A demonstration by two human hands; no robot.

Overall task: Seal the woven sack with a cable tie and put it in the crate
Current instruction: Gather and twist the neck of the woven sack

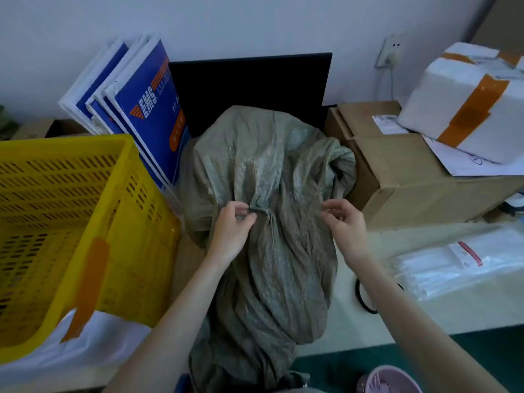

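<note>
A crumpled grey-green woven sack (pixel 272 171) lies across the middle of the table, its loose end hanging over the front edge. My left hand (pixel 234 228) pinches a gathered fold near the sack's middle. My right hand (pixel 344 222) hovers at the sack's right side with curled fingers; whether it holds a cable tie I cannot tell. The yellow perforated crate (pixel 71 222) stands at the left, beside the sack. A clear packet of white cable ties (pixel 459 265) lies on the table at the right.
Blue and white folders (pixel 141 103) lean behind the crate. A black panel (pixel 252 86) stands at the back. Cardboard boxes (pixel 402 177) and a taped white foam box (pixel 467 103) fill the back right. A black ring (pixel 361 296) lies near my right forearm.
</note>
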